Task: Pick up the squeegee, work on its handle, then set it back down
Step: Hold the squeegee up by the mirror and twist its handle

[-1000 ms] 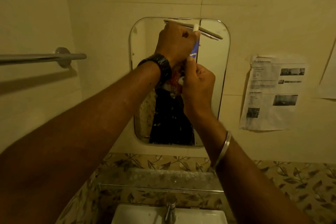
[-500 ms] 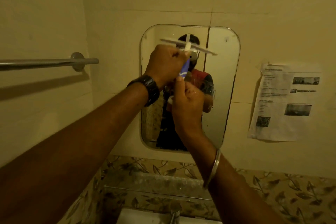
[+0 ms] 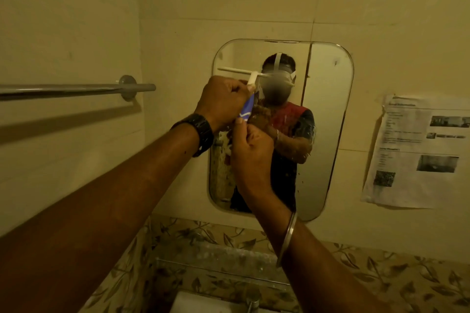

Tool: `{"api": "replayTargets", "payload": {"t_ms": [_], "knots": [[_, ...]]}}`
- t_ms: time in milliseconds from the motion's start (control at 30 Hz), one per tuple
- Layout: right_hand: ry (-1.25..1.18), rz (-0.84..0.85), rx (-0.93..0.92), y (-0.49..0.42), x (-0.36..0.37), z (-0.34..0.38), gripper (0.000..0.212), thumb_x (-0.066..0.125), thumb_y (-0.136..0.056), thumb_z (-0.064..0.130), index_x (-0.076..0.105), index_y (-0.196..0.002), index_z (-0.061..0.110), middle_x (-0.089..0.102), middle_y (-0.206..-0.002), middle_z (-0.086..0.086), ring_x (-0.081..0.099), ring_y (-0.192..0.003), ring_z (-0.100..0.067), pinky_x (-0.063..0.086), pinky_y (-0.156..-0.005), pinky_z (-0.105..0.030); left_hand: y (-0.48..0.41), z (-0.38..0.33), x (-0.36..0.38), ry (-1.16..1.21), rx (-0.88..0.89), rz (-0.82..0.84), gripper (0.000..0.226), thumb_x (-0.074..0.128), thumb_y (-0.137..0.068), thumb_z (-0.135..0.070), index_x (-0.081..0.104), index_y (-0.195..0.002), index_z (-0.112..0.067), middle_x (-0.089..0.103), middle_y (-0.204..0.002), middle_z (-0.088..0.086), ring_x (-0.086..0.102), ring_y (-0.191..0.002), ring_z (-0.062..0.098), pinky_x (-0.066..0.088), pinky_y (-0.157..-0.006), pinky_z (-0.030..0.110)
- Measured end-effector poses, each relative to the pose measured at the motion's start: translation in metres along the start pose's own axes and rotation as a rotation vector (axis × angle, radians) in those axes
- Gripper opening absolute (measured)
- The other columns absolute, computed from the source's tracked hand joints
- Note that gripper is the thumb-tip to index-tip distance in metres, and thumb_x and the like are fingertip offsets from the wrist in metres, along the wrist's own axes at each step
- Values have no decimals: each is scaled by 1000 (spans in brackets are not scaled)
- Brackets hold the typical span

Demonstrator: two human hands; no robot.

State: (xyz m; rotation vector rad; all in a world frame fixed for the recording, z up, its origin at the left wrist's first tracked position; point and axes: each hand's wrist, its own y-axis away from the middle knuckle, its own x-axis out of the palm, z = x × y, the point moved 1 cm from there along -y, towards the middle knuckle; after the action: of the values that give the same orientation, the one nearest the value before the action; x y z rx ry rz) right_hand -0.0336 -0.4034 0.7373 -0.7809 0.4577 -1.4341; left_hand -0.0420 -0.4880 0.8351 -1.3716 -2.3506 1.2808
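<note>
Before the mirror the squeegee is already lifted, the left hand curled round its handle and the right hand pinching the handle's lower end, so handle work seems underway and setting down remains.

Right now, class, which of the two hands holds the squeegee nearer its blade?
The left hand, wearing the black watch, grips the squeegee just under its white blade; the right hand, with the metal bangle, pinches the blue handle lower down.
</note>
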Motion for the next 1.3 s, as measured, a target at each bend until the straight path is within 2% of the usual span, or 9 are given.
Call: {"api": "replayTargets", "payload": {"t_ms": [67, 167, 267, 400, 533, 733, 933, 1133, 1300], "knots": [[-2, 10, 4, 0, -2, 5, 46, 52, -105, 37, 56, -66, 15, 57, -60, -13, 54, -53, -39, 53, -50, -50, 2, -4, 0, -5, 11, 0, 39, 65, -97, -27, 71, -77, 5, 65, -69, 19, 53, -59, 20, 47, -60, 30], [-34, -14, -48, -23, -7, 26, 41, 50, -110, 25, 58, -71, 15, 58, -63, -7, 55, -52, -17, 50, -49, -30, -19, -30, 3, 31, 91, -41, 41, 66, -97, -26, 70, -74, 8, 64, -70, 27, 50, -57, 23, 46, -58, 33], [-44, -62, -65, -49, -7, 40, 40, 49, -111, 21, 58, -72, 15, 60, -67, -11, 56, -54, -14, 49, -48, -22, -44, -49, 5, 20, 143, -50, 43, 65, -96, -29, 70, -72, 7, 65, -67, 24, 54, -58, 37, 53, -59, 39], [-30, -53, -48, -48, 3, 34, 42, 50, -110, 23, 58, -70, 14, 61, -67, -19, 56, -53, -18, 52, -48, -29, -45, -35, -2, -4, 98, -62, 44, 66, -96, -29, 67, -68, 5, 55, -58, 10, 47, -54, 22, 45, -59, 32], [-2, 21, -18, -15, 11, 6, 45, 53, -109, 23, 57, -68, 6, 56, -58, -9, 52, -48, -18, 52, -49, -45, -13, 1, -12, 27, -22, -72, 43, 66, -96, -30, 70, -76, 8, 65, -69, 21, 53, -59, 24, 50, -60, 35], [22, 60, 31, 9, 3, 4, 46, 54, -109, 20, 55, -64, 11, 53, -51, 7, 48, -42, -7, 51, -46, -39, 13, 16, -11, 35, -80, -75, 41, 66, -96, -30, 69, -75, 5, 67, -77, 29, 57, -62, 25, 57, -65, 43], [46, 74, -55, -37, 9, 31, 48, 51, -109, 26, 63, -78, -8, 65, -70, -28, 60, -60, -48, 55, -55, -58, -23, -23, -20, 84, -35, -139, 34, 65, -97, -26, 73, -81, 3, 67, -71, 13, 60, -63, 18, 60, -71, 38], [113, 87, -23, 2, -3, -11, 48, 54, -107, 27, 55, -67, 0, 56, -58, -20, 53, -51, -43, 48, -45, -55, 15, 19, -7, 112, -148, -76, 38, 64, -98, -27, 71, -84, 9, 66, -80, 29, 57, -65, 23, 54, -66, 37], [187, 101, 22, 39, -15, -31, 56, 51, -99, 47, 52, -63, 4, 54, -55, -17, 52, -49, -41, 44, -43, -52, 56, 37, 5, 62, -214, -41, 34, 63, -99, -26, 74, -91, 4, 73, -89, 24, 68, -76, 32, 61, -79, 44]]}}
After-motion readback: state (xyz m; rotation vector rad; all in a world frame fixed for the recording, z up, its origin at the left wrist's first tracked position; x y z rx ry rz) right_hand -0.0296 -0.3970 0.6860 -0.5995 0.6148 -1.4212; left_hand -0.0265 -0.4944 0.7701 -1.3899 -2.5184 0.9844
